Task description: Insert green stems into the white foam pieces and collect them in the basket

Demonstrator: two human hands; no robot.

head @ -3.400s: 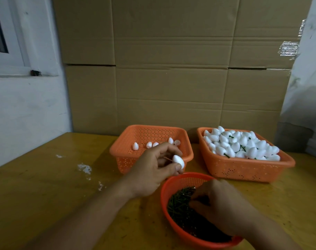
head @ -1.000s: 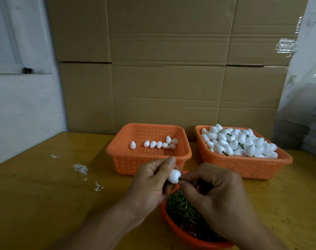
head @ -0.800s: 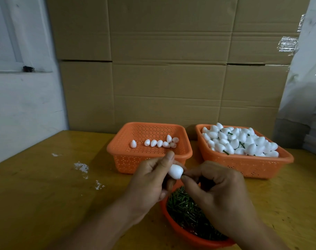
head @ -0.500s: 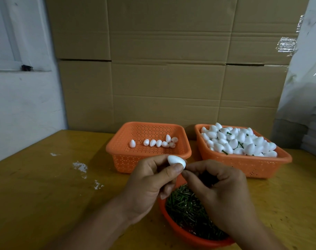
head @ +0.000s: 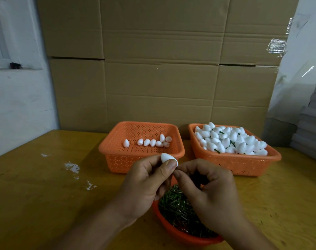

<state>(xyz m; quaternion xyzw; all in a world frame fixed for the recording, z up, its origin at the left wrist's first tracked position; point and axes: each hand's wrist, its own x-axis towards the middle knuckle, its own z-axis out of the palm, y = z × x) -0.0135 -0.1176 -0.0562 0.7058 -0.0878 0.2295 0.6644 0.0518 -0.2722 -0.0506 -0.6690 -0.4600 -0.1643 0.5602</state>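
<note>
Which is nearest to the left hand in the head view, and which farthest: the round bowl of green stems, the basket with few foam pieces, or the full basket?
From the left hand:
1. Round bowl of green stems, just below it.
2. Basket with few foam pieces, directly behind.
3. Full basket, back right.

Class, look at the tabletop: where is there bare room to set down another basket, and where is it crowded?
Bare wood lies left of the left basket, up to the white flecks and the wall, and near right of the round bowl. It is crowded in the middle: both baskets, the bowl, the left hand and right hand.
</note>
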